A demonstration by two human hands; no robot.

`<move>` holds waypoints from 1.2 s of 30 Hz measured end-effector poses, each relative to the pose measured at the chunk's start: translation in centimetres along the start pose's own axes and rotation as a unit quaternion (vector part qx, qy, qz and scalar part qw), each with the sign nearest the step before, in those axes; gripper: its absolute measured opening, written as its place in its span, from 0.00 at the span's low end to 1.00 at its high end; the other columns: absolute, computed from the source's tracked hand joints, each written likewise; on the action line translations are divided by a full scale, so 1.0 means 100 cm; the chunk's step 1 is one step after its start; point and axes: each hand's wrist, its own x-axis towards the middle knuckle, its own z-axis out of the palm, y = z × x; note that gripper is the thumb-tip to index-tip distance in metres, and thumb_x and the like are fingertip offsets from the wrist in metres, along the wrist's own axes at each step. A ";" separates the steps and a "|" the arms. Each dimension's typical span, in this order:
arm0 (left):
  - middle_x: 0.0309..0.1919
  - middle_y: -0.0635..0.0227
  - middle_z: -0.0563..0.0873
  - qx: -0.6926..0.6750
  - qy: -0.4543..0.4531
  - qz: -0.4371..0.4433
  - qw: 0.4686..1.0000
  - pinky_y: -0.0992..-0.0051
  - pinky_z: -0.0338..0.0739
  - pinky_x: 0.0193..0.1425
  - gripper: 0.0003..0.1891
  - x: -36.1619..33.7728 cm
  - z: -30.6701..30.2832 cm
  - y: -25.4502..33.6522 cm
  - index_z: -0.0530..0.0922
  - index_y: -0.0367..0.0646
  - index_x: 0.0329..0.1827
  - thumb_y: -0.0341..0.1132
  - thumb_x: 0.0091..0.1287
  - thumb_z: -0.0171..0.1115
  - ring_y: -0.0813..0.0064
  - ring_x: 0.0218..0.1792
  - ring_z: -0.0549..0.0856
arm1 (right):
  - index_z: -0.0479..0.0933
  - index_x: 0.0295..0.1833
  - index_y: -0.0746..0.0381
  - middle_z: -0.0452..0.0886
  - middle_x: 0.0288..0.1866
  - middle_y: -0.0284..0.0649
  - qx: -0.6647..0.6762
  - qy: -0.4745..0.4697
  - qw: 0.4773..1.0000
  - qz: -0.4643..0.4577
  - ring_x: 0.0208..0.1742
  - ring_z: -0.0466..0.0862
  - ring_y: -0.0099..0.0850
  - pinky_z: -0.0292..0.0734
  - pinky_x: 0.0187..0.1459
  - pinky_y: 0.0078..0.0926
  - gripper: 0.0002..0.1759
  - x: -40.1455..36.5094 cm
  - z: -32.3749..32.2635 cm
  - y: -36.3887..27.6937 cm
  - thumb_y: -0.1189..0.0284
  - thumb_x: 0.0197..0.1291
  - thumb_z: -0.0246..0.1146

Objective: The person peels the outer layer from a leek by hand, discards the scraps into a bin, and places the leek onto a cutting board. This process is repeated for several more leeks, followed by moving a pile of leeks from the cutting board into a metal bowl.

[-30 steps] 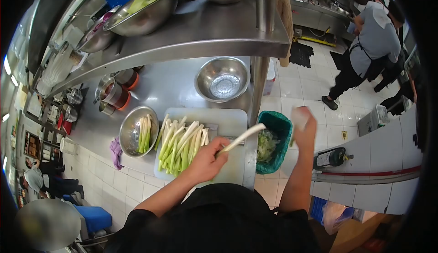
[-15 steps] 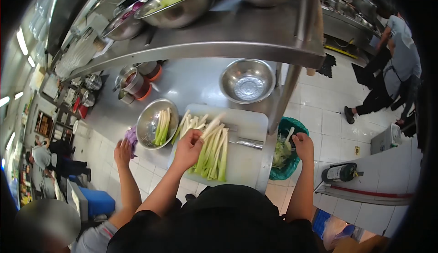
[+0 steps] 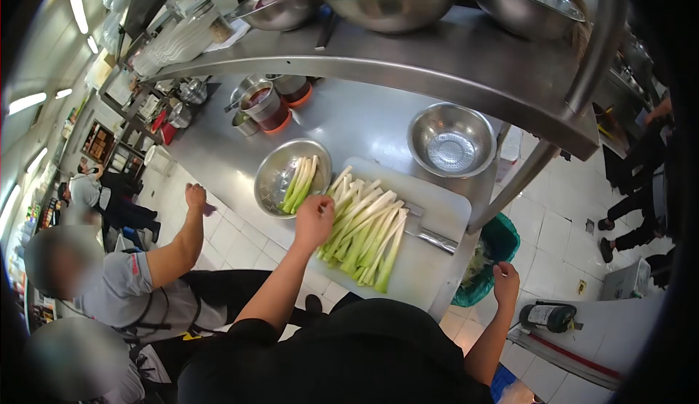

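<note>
Several trimmed spring onions (image 3: 364,236) lie in a pile on a white cutting board (image 3: 444,207), white ends toward the far side. My left hand (image 3: 314,223) is at the pile's left edge, beside the steel bowl; its fingers are curled together, and whatever they may hold is hidden. That steel bowl (image 3: 273,171) has a few spring onions in it. A knife (image 3: 438,241) lies on the board, partly beneath the pile. My right hand (image 3: 506,284) is beside a green-lined bin (image 3: 502,247) with trimmings inside; its fingers are loosely bent and apart, with nothing visible in them.
Another steel bowl (image 3: 451,142) stands behind the board. Pots of red sauce (image 3: 266,109) are at the back left. Overhead, a steel shelf (image 3: 437,58) carries bowls of cut vegetables. A co-worker's arm (image 3: 182,240) is at my left; a fire extinguisher (image 3: 550,316) is at right.
My left hand has moved off the spring onion it held, toward the pile's left edge. A white scrap beside my right hand has gone from sight. The view has shifted; the co-worker has come further into view.
</note>
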 end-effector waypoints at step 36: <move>0.39 0.69 0.79 -0.509 -0.353 -0.087 0.780 0.78 0.72 0.47 0.13 -0.064 0.014 0.132 0.73 0.36 0.52 0.28 0.65 0.56 0.80 0.40 0.78 | 0.73 0.35 0.64 0.78 0.29 0.44 0.236 -0.172 0.906 -0.306 0.26 0.79 0.36 0.72 0.29 0.28 0.12 -0.068 0.011 -0.214 0.66 0.56 0.64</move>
